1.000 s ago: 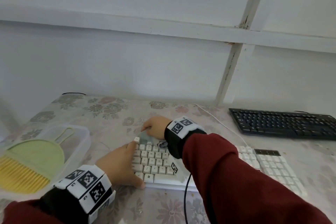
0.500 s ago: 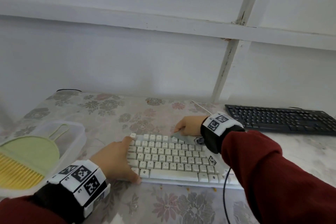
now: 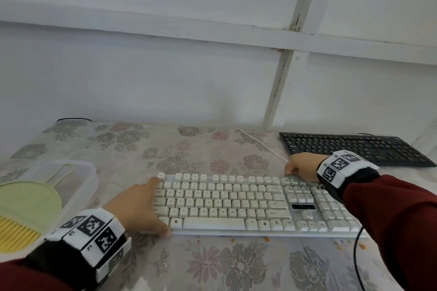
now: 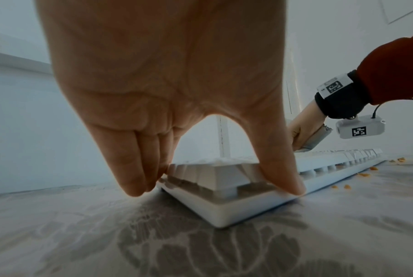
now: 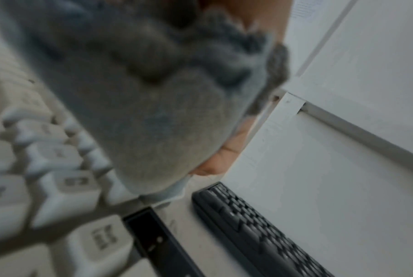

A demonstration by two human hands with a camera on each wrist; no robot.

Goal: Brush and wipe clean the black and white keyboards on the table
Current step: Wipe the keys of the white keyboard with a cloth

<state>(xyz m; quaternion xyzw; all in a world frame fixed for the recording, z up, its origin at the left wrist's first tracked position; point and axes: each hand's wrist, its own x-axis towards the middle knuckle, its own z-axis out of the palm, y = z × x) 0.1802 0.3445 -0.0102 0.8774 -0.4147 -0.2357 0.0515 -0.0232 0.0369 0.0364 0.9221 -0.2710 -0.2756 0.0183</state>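
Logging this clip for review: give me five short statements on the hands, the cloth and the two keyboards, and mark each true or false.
1. The left hand steadies the white keyboard at its left end. True.
2. The right hand wipes the black keyboard. False: it is at the white keyboard's far right corner.
3. The right hand holds a grey cloth. True.
4. The yellow-bristled brush is in the left hand. False: it lies in the clear container.
5. Orange crumbs lie on the table beside the white keyboard. True.
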